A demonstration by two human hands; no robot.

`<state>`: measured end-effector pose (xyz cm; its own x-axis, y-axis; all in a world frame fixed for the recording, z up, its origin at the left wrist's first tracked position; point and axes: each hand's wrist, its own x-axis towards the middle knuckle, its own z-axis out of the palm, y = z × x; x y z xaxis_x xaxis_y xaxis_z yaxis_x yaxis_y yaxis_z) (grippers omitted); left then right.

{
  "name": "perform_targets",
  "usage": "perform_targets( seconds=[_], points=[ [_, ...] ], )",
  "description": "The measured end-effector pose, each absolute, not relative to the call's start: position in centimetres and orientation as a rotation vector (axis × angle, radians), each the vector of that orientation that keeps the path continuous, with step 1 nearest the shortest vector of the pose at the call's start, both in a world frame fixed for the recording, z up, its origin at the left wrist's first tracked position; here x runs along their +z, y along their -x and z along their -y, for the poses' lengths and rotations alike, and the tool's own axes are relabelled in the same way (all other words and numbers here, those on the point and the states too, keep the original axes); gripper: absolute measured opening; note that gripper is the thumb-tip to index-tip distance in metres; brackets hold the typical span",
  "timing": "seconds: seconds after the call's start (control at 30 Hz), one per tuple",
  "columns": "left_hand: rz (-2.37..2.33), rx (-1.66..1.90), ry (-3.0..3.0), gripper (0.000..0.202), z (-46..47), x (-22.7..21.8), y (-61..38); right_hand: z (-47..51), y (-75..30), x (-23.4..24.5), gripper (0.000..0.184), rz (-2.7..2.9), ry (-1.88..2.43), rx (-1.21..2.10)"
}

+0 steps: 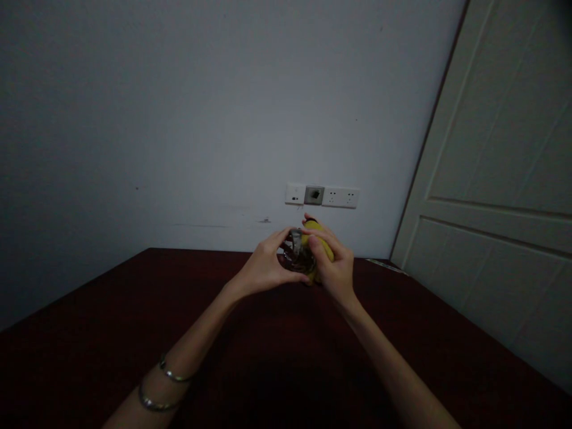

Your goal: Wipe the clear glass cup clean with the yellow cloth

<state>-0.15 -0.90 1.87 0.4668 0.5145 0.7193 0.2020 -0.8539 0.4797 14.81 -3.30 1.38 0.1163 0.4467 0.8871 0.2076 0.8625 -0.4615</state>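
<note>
My left hand (pixel 268 265) curves around a clear, shiny, cup-like thing (pixel 295 244), thumb below and fingers above. Whether it is glass or thin plastic is hard to make out in the dim light. In my right hand (pixel 338 268) is a long, rounded yellow thing (pixel 322 238) with a dark patch at its upper end; its kind is unclear. The yellow thing presses against the right side of the clear one, and a bit of yellow also shows under it. Both hands are close together over the table, with fingers partly hiding what they hold.
A dark red table (pixel 187 298) reaches back to a pale wall (pixel 201 119). Sockets and a grey wall plate (pixel 314 195) sit just above the table's far edge. A white panelled door (pixel 500 196) stands on the right. Two silver bangles (pixel 156 406) circle my left forearm.
</note>
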Motion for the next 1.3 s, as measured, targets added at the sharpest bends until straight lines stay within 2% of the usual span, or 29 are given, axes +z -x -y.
perform_targets(
  seconds=[0.13,0.37,0.5,0.63,0.9,1.0,1.13,1.3],
  points=[
    [-0.596,1.389,-2.458,0.077,0.7,1.6,0.2,4.1,-15.4,1.9,0.019,1.707,0.545,-0.063],
    [-0.51,1.35,-2.665,0.071,0.8,1.8,0.2,3.7,-14.9,2.1,0.018,1.532,0.669,0.019],
    [-0.557,1.398,-2.626,0.07,0.6,1.7,0.1,3.7,-15.1,1.6,0.021,1.61,0.602,-0.103],
    [-0.584,1.444,-2.474,0.077,0.5,1.7,0.3,4.0,-15.6,1.4,0.025,1.776,0.471,-0.204],
    [-0.581,1.274,-2.227,0.086,1.9,2.6,0.1,4.0,-15.4,2.0,0.019,1.479,0.582,0.152],
    [-0.581,1.236,-2.089,0.087,1.9,2.5,0.0,4.2,-15.3,1.9,0.019,1.499,0.571,0.078],
    [-0.631,1.185,-1.982,0.072,1.7,2.2,0.0,4.6,-15.3,1.5,0.023,1.698,0.471,-0.119],
    [-0.618,1.231,-2.054,0.074,1.7,2.3,0.1,4.3,-15.1,1.8,0.019,1.534,0.534,0.04]
  ],
)
